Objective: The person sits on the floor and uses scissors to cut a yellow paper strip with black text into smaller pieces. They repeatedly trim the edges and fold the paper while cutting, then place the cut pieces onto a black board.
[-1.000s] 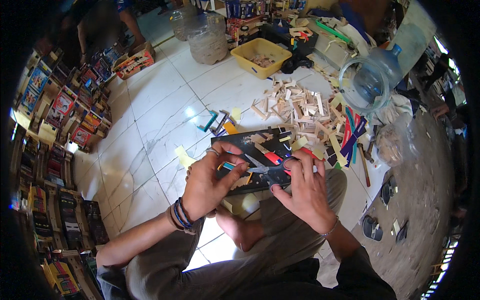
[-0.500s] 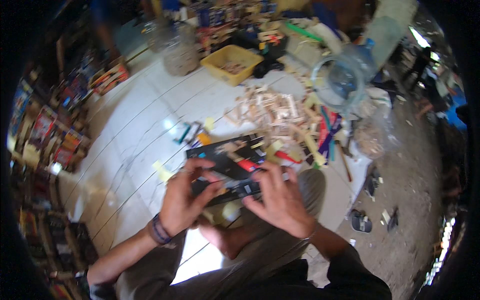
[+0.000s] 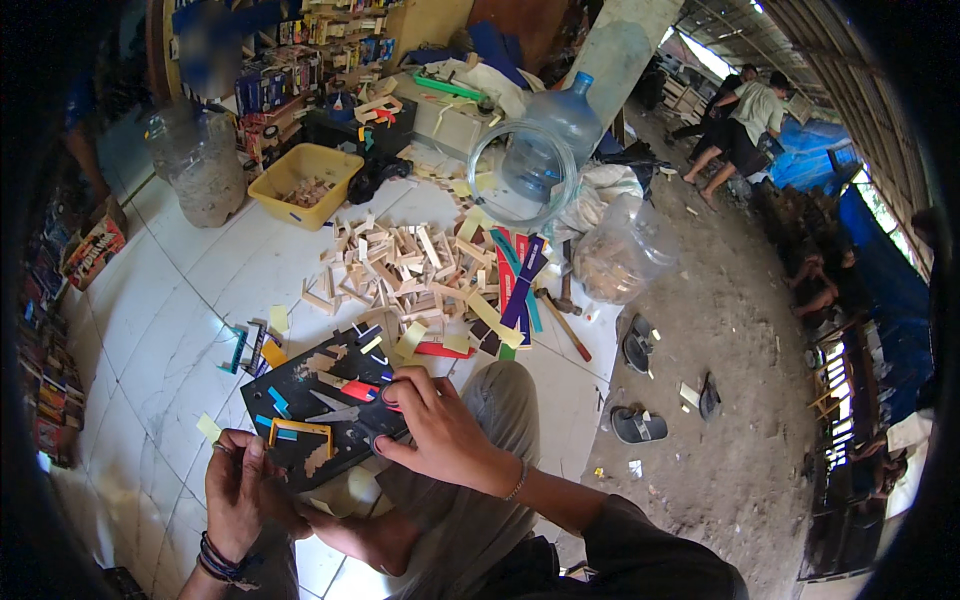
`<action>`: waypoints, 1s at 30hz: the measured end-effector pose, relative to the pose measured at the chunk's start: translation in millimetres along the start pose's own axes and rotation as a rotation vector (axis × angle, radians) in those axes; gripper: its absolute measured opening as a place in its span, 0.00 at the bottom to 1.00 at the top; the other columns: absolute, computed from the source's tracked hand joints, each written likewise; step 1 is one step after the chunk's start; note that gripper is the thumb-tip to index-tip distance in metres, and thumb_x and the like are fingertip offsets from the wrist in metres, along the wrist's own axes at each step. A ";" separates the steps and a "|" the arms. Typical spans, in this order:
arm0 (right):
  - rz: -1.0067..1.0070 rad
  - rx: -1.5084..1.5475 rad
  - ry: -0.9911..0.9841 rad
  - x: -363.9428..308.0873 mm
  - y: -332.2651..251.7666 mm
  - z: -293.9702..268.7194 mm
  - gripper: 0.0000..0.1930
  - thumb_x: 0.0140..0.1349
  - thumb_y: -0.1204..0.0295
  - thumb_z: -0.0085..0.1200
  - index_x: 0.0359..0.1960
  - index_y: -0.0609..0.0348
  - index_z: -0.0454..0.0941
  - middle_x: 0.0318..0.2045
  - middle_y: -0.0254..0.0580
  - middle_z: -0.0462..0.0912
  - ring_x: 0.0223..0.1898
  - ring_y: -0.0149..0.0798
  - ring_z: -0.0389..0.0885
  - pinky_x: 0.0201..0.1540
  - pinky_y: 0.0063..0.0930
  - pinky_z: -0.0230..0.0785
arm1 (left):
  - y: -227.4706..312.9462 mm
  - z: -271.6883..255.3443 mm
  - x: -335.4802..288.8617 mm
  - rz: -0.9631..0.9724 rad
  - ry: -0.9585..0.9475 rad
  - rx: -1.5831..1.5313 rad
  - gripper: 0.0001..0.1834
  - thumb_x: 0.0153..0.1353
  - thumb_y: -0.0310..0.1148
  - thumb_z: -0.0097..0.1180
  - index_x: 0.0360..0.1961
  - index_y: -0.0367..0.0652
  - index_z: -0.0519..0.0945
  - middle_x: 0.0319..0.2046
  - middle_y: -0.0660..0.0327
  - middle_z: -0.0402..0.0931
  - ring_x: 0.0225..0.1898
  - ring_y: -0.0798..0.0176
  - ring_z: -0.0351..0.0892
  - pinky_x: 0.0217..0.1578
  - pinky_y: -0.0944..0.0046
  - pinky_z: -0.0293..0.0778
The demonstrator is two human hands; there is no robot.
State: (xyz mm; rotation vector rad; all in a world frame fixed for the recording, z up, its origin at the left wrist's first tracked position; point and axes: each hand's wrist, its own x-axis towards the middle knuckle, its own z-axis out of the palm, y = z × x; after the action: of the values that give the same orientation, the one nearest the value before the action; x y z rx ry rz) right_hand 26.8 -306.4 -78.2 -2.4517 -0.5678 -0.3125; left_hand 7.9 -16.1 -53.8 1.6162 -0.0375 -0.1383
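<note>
A pair of scissors (image 3: 338, 412) with dark handles is in my right hand (image 3: 440, 430), whose fingers and thumb are at the handle loops. The blades point left over a dark board (image 3: 345, 455), which lies tilted in front of my legs. My left hand (image 3: 235, 490) is at the board's near left corner, thumb and fingers pinched together; what they hold, if anything, does not show. Just beyond its fingertips is a yellow-orange U-shaped piece (image 3: 302, 427). Blue strips (image 3: 278, 402), a red piece (image 3: 360, 391) and brown scraps lie on the board.
Beyond the board is a heap of small wooden pieces (image 3: 400, 265). A yellow basin (image 3: 305, 187), a water jug (image 3: 565, 125) and a clear bag (image 3: 625, 250) stand farther off. A hammer (image 3: 565, 325) and sandals (image 3: 638, 425) lie right; people (image 3: 750, 115) are in the distance.
The view has swung, so the scene sits farther left and the blur is gone. My left hand has drawn nearer to me, off the board; the scissors now show plainly in my right hand.
</note>
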 end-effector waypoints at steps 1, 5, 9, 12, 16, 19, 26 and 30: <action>0.029 0.031 -0.007 0.2 3.1 2.7 0.27 0.56 0.61 0.70 0.51 0.60 0.71 0.53 0.50 0.70 0.56 0.51 0.75 0.57 0.46 0.66 | -0.6 0.8 1.3 0.016 0.015 0.046 0.10 0.78 0.35 0.49 0.41 0.40 0.72 0.32 0.63 0.75 0.35 0.71 0.75 0.41 0.67 0.74; 0.027 0.132 0.063 0.1 17.3 15.2 0.28 0.57 0.62 0.69 0.52 0.61 0.69 0.51 0.58 0.71 0.52 0.63 0.75 0.54 0.51 0.70 | -5.6 0.1 -0.9 0.004 0.104 0.007 0.07 0.78 0.32 0.49 0.40 0.42 0.73 0.29 0.64 0.75 0.33 0.71 0.76 0.36 0.70 0.73; 0.060 0.167 0.034 -4.2 22.2 37.4 0.26 0.57 0.66 0.69 0.51 0.61 0.69 0.48 0.55 0.72 0.50 0.59 0.77 0.53 0.48 0.72 | -12.8 -4.2 -9.0 -0.045 0.049 -0.055 0.09 0.78 0.34 0.49 0.39 0.40 0.74 0.26 0.67 0.73 0.23 0.73 0.77 0.25 0.72 0.72; 0.139 0.322 -0.048 -2.9 20.8 66.0 0.26 0.57 0.68 0.69 0.51 0.61 0.68 0.47 0.56 0.75 0.49 0.59 0.78 0.53 0.48 0.72 | -14.8 -8.8 -6.4 -0.086 0.010 -0.011 0.14 0.77 0.37 0.51 0.34 0.40 0.77 0.22 0.67 0.75 0.22 0.74 0.79 0.21 0.71 0.73; 0.250 0.409 -0.106 7.0 21.2 104.4 0.27 0.60 0.69 0.68 0.56 0.60 0.66 0.44 0.54 0.83 0.48 0.54 0.84 0.49 0.44 0.75 | -15.7 -8.2 -0.8 -0.047 -0.089 0.184 0.12 0.74 0.29 0.56 0.53 0.36 0.84 0.36 0.61 0.85 0.37 0.71 0.84 0.41 0.71 0.78; 0.317 0.504 -0.140 22.4 22.3 131.2 0.28 0.62 0.70 0.66 0.58 0.60 0.63 0.41 0.52 0.86 0.44 0.50 0.87 0.46 0.40 0.77 | -14.9 -14.4 -3.4 -0.248 -0.132 0.198 0.14 0.71 0.22 0.56 0.56 0.34 0.82 0.48 0.56 0.86 0.47 0.67 0.85 0.55 0.67 0.77; 0.287 0.389 -0.185 43.3 13.5 165.0 0.28 0.60 0.71 0.66 0.56 0.60 0.62 0.39 0.48 0.86 0.41 0.53 0.87 0.44 0.45 0.76 | -21.1 -26.1 -6.5 -0.180 -0.091 0.283 0.11 0.69 0.23 0.60 0.50 0.34 0.86 0.43 0.57 0.88 0.47 0.67 0.85 0.52 0.66 0.80; 0.251 0.365 -0.221 47.3 10.6 170.5 0.29 0.59 0.72 0.67 0.57 0.61 0.62 0.39 0.48 0.87 0.41 0.56 0.86 0.44 0.47 0.76 | -23.3 -22.3 -9.4 -0.318 -0.099 0.198 0.13 0.72 0.23 0.56 0.55 0.34 0.82 0.48 0.54 0.85 0.51 0.65 0.84 0.56 0.63 0.79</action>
State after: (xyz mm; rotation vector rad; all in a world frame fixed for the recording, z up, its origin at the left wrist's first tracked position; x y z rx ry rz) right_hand 88.6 -196.3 -202.7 -2.1798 -0.3622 0.1550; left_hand -0.4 8.2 -75.5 1.8034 0.1342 -0.4729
